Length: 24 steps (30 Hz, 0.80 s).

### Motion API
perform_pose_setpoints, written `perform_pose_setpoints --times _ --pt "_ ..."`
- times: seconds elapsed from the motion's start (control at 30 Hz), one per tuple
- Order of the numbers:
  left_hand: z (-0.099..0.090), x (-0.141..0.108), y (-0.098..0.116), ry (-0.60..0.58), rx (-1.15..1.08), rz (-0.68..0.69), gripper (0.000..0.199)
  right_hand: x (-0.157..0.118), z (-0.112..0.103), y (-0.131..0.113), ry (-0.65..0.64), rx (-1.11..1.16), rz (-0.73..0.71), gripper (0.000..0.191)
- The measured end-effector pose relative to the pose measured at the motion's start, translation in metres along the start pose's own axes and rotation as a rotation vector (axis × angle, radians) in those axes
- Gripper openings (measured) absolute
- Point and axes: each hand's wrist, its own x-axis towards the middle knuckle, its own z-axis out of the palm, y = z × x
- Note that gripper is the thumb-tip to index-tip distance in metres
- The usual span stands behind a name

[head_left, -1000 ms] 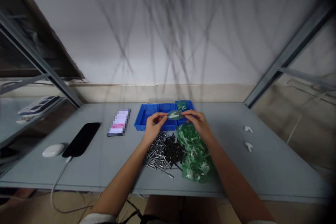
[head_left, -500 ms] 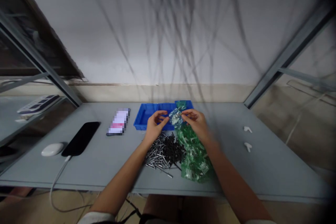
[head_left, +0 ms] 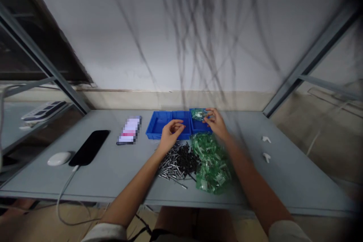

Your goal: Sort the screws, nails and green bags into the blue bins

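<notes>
My right hand (head_left: 217,124) is over the right-hand blue bin (head_left: 197,125), thumb and index finger apart. Just left of its fingertips, a small clear-green plastic bag (head_left: 198,114) with metal pieces inside lies in that bin. My left hand (head_left: 171,134) hovers in front of the middle blue bin (head_left: 185,133), its fingers loosely curled and apart from the thumb, holding nothing visible. Below the hands are a pile of silver metal pins (head_left: 169,167), a pile of black pieces (head_left: 187,160) and a heap of green plastic bags (head_left: 211,162) with small parts inside.
A left blue bin (head_left: 159,124) adjoins the middle one. To the left lie a lit phone (head_left: 129,130), a dark phone (head_left: 89,148) on a white cable (head_left: 64,188) and a white earbud case (head_left: 59,158). Two white earbuds (head_left: 266,157) are at right. A wall stands behind.
My right hand has moved away from my left, up and right to the right-hand bin. The bag that was between my hands is no longer there; the right hand has let go.
</notes>
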Motion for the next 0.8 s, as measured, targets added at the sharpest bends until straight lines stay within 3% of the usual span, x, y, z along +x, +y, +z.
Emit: perform_pose_setpoints --times 0.13,0.4,0.8 --pt "0.002 -0.002 -0.002 -0.044 0.093 0.015 0.03 0.023 -0.001 0.009 -0.107 -0.326 -0.112 0.032" --pt "0.002 -0.002 -0.003 -0.056 0.191 0.063 0.025 0.041 0.003 0.001 -0.279 -0.917 -0.246 0.028" --pt "0.005 -0.006 -0.001 -0.117 0.359 0.154 0.018 0.041 0.007 0.002 -0.195 -1.164 -0.243 0.012"
